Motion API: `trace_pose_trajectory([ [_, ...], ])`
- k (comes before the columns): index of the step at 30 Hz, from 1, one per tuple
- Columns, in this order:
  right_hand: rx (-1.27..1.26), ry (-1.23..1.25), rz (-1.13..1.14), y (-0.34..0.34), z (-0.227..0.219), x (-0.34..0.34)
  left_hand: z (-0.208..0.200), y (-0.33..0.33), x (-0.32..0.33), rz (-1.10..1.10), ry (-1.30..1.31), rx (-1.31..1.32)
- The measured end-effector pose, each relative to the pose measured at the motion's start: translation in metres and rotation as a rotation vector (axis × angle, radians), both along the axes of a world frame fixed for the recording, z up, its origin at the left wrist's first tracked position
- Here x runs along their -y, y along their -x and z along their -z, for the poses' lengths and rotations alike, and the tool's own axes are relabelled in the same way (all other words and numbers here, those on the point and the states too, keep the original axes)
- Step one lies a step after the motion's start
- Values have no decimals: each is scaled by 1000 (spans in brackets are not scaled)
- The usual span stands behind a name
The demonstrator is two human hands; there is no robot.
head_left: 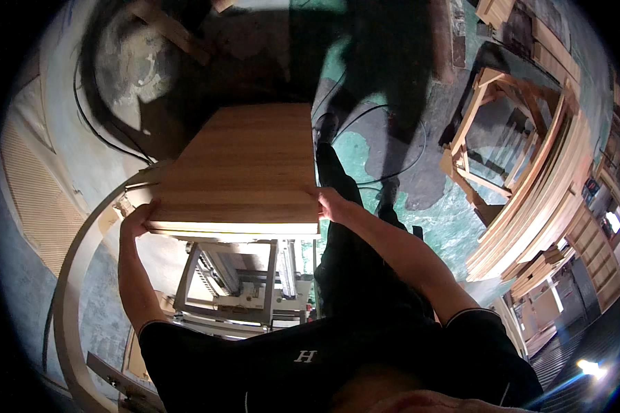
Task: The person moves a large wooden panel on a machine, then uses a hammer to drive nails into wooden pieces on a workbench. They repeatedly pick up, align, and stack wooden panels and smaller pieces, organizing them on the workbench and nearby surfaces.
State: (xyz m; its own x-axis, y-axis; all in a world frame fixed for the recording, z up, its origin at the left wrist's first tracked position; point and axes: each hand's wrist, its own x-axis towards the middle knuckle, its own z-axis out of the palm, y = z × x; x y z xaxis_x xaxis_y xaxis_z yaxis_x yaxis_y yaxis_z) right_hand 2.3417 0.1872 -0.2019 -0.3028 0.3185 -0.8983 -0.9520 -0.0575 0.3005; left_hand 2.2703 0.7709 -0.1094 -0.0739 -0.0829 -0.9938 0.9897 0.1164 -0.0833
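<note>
A stack of light brown wooden panels (244,162) lies in front of me, its near edge lit bright and showing more than one layer. My left hand (139,219) grips the near left corner, with fingers partly hidden at the edge. On the opposite side my right hand (331,204) is closed on the right edge near its front corner. How many panels I hold is unclear. Under the near edge stands a metal machine frame (272,282) with rails inside it.
A pale curved metal bar (69,303) arcs along the left, by a ribbed tan sheet (38,196). A black cable (93,124) runs over the floor. To the right are a wooden frame (470,124) and a pile of long boards (541,199). My legs stand right of the stack.
</note>
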Motion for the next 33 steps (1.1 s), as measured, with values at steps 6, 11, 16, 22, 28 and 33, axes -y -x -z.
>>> trace_pose_trajectory([
  [6,84,-137,167,0,8,82,-32,-4,61,31,-105,43],
  [11,89,28,4,7,1,122,-34,6,122,-121,10,151],
  [16,172,-37,-36,37,30,123,-21,24,127,-189,67,328],
  [22,41,-47,-157,52,53,145,-7,12,169,-230,-133,33],
  [28,80,-124,-209,41,78,175,8,-19,215,-250,-19,196],
  [33,254,-49,-238,51,80,181,34,-9,213,-76,-12,190],
])
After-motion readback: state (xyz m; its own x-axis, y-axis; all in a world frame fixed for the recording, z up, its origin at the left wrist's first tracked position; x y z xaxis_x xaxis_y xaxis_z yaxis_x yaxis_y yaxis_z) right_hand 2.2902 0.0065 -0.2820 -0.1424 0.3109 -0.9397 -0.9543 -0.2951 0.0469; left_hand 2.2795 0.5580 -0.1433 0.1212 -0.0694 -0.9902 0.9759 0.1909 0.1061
